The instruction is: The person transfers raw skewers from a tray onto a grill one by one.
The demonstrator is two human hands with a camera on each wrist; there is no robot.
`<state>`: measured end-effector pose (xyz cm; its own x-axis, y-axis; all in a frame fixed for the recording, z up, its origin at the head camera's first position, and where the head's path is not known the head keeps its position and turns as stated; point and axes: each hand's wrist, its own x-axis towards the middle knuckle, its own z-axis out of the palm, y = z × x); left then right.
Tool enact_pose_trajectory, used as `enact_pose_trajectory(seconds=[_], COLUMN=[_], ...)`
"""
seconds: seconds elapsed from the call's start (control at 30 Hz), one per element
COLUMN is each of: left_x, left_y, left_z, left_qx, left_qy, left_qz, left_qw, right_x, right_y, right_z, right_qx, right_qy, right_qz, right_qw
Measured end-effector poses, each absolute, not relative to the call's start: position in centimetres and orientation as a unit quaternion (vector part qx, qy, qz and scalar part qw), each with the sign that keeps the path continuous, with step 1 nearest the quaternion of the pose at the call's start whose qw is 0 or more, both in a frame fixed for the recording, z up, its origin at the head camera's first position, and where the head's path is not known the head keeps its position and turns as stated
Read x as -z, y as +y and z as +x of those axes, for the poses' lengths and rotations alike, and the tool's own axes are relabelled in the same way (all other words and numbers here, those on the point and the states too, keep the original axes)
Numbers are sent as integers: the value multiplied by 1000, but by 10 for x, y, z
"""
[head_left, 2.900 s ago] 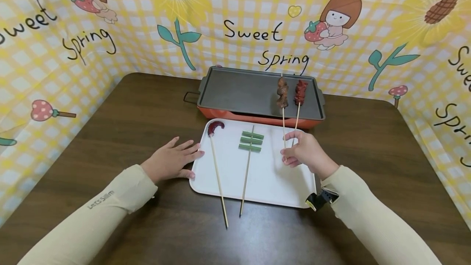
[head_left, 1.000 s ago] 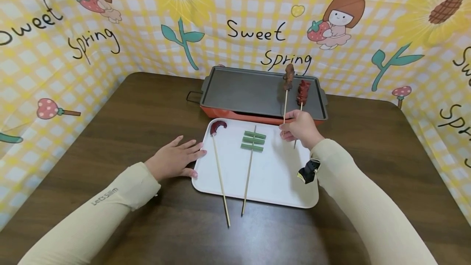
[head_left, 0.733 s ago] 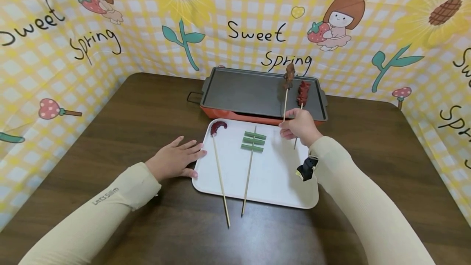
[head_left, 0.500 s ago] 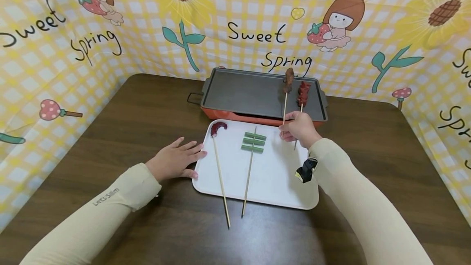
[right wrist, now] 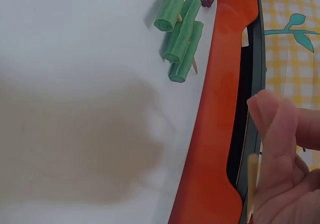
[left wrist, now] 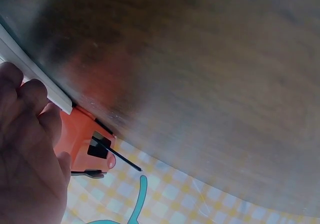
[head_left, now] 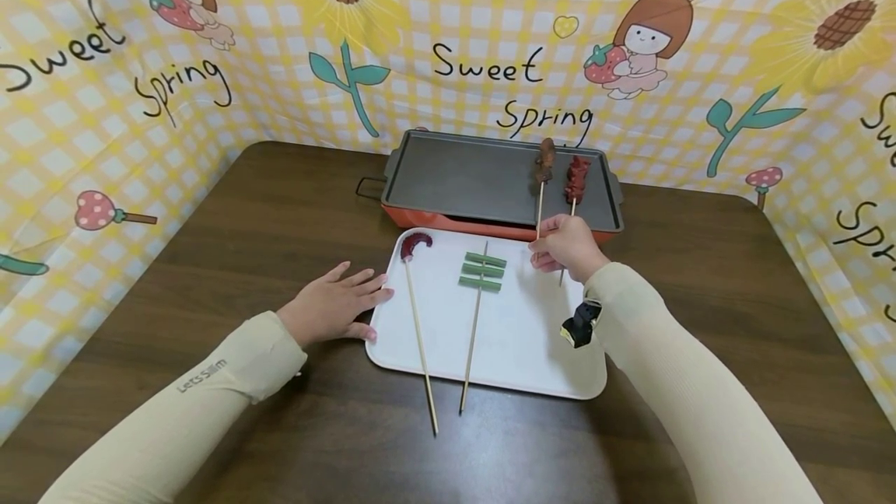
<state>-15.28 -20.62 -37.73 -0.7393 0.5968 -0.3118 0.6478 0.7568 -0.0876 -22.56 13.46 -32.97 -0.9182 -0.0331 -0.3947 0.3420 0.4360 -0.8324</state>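
Evidently, with the table point(head_left: 210, 224) beneath both hands' fingers, the griddle point(head_left: 462, 173) just beyond the right fingertips and the white tray point(head_left: 518, 317) below them, the step in hand is placing or turning a skewer. The right hand point(head_left: 570, 246) pinches the stick of the brown meat skewer point(head_left: 544, 162) between thumb and fingers; its meat points away from them, over the griddle, and looks tilted up, though I cannot tell whether it touches. Setting it flat would call for a firm pinch and a gentle lowering of the wrist.

The left hand point(head_left: 332, 302) rests its spread, straight fingers on the tray's edge. Nearest those fingertips lies the curled dark-red skewer point(head_left: 416, 243); between the two hands' fingers lies the green skewer point(head_left: 481, 271). The red meat skewer point(head_left: 577, 177), just right of the pinch, runs its stick behind the right hand and probably most hinders it. Smallest, a black wrist camera point(head_left: 581, 323) hangs behind the right fingers.
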Motion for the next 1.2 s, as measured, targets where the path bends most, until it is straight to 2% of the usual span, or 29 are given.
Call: enact_pose_trajectory(seconds=[1.2], left_x=[377], left_y=[-205], left_z=[-154], left_qx=[97], left_qy=[928], left_qz=[328], left_qw=[145], right_x=[331], right_y=[130], right_z=[-225], right_qx=[503], right_qy=[837], right_qz=[99], right_qw=[194])
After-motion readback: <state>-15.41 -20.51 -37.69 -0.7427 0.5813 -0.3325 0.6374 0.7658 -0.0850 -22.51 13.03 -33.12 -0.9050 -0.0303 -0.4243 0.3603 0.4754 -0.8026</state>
